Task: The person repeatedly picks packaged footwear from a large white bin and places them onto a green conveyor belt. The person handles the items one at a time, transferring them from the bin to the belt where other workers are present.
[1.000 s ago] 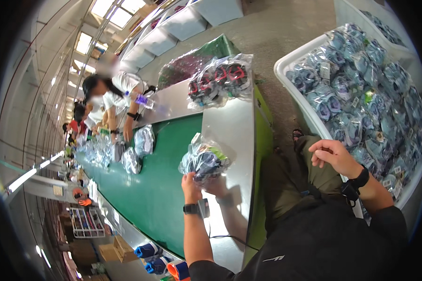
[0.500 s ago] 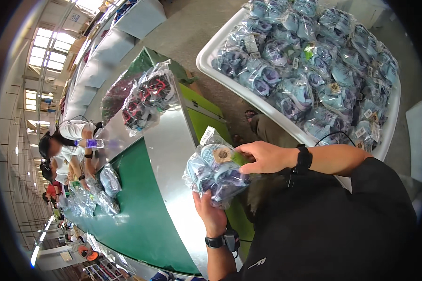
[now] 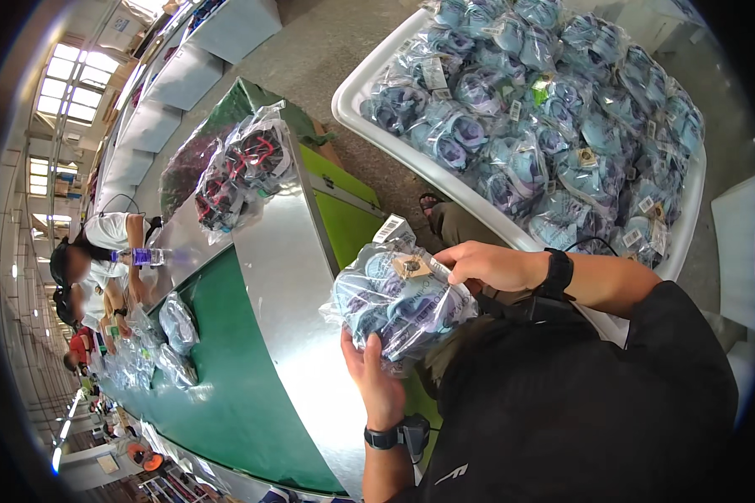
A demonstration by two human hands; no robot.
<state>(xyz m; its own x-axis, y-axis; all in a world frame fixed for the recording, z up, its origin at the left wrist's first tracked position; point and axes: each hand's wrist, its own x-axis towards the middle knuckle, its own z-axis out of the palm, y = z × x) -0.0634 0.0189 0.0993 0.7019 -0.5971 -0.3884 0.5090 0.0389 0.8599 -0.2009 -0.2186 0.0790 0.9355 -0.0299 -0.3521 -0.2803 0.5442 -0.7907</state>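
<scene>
Between my hands is a clear plastic bag of light blue and purple shoes, with a tan tag and a white barcode label showing at its top. My left hand supports the bag from its near lower edge, fingers bent against the plastic. At the bag's upper right corner, my right hand pinches the plastic between thumb and fingers. The bag is above the edge of the metal-topped table. Some of the fingertips are hidden behind the bag.
A white tub heaped with similar bagged shoes stands at the right. Bagged black and red shoes lie on the metal tabletop. Beyond the green belt with several bags, a co-worker handles bags near a bottle.
My right hand has shifted right along the bag and now grips its corner plastic. The green tag beside its fingers no longer shows. The whole view has swung slightly.
</scene>
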